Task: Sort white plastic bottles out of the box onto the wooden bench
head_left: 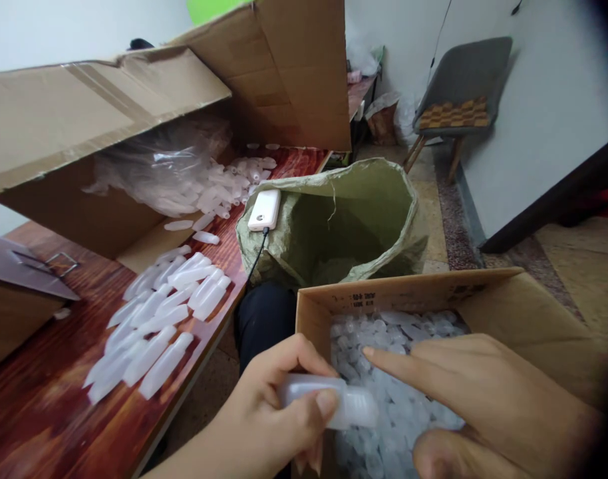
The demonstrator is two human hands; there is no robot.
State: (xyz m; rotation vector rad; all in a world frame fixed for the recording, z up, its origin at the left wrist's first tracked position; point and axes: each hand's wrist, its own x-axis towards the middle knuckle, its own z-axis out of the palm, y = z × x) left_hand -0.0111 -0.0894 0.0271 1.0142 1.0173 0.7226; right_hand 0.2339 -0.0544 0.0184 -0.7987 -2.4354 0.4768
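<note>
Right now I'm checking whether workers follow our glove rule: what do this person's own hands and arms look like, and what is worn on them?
Both hands are bare. The left hand and right hand show no gloves, rings or watch. Fingernails are short and unpainted. The left forearm is bare as far as it shows, with no sleeve in view; the right wrist fades into the dark frame edge, so a sleeve there cannot be told.

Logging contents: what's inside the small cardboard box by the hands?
The small cardboard box holds clear plastic caps; the right hand covers some, and the box bottom is hidden.
</note>
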